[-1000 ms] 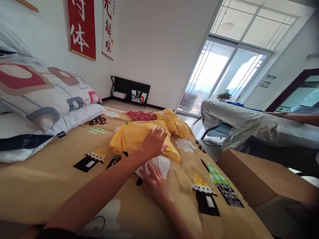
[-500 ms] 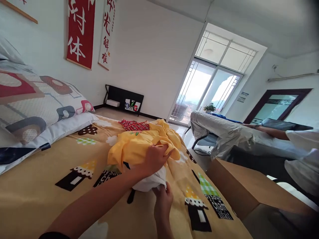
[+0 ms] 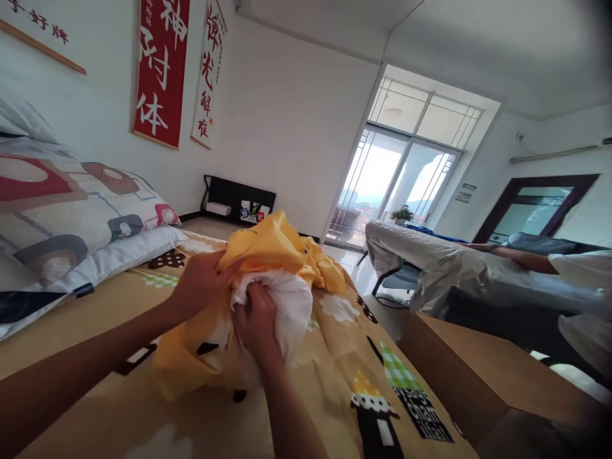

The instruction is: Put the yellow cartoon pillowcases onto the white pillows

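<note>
A bunched yellow cloth piece (image 3: 268, 245) with white fabric (image 3: 294, 312) at its opening is held above the bed; it looks like a garment, but its exact kind is unclear. My left hand (image 3: 203, 280) grips the yellow edge from the left, its fingertips partly hidden by the folds. My right hand (image 3: 258, 315) is closed on the white fabric, its fingers pushed into the opening. Loose yellow folds hang below my left forearm, with a dark patch showing. More yellow cloth (image 3: 329, 268) lies crumpled just behind, on the patterned tan bedspread (image 3: 335, 382).
Patterned pillows (image 3: 95, 204) lie at the left. A cardboard box (image 3: 468, 357) stands against the bed's right side. Beyond it, another person's arm (image 3: 521, 258) rests on a plastic-covered table (image 3: 440, 255). A low black shelf (image 3: 234, 197) stands by the far wall.
My left hand has moved left and now holds the yellow edge. My right hand has risen into the white opening. The cloth is lifted and spread, hiding the red plaid cloth behind it.
</note>
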Tool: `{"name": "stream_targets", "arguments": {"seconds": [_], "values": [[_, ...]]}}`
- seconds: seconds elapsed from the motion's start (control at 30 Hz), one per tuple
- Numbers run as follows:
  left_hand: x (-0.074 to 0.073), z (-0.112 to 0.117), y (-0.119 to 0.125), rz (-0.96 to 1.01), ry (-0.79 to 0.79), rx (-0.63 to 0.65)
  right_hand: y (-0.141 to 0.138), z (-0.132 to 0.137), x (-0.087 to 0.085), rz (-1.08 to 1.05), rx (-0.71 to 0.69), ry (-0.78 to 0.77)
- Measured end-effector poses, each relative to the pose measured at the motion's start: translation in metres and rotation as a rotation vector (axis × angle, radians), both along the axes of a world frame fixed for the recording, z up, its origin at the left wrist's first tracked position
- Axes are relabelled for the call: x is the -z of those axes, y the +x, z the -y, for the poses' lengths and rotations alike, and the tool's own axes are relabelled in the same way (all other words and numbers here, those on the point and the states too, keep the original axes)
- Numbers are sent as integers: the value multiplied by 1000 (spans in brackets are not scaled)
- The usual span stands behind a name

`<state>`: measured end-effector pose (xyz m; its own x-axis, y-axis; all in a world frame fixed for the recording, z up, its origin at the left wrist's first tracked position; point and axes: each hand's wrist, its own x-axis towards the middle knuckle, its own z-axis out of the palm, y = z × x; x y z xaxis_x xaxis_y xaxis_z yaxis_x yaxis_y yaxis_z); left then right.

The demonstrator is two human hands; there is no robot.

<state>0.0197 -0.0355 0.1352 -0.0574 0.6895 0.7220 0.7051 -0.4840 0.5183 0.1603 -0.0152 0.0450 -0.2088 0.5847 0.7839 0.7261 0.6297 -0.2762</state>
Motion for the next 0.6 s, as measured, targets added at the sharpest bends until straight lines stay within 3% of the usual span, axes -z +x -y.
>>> {"name": "stream_targets", "arguments": {"seconds": [0.1,0.13,0.2,0.27,0.33,0.43,0.53,0.6], "values": [[31,-6,-85,-43,-417,-205,-43,11,20,175,-132,-100],[40,-2,-102,-66,-436,-237,-54,15,23,226,-151,-106],[52,10,-115,-112,-240,-322,-68,22,27,294,-175,-110],[55,22,-104,-172,85,-353,-74,28,27,335,-200,-112],[51,25,-80,-285,219,-219,-78,34,28,354,-234,-84],[46,13,-47,-428,-24,55,-87,52,40,350,-283,10],[57,-5,-27,-450,-397,133,-95,73,63,401,-243,89],[69,-9,-19,-460,-512,157,-89,80,75,425,-253,208]]}}
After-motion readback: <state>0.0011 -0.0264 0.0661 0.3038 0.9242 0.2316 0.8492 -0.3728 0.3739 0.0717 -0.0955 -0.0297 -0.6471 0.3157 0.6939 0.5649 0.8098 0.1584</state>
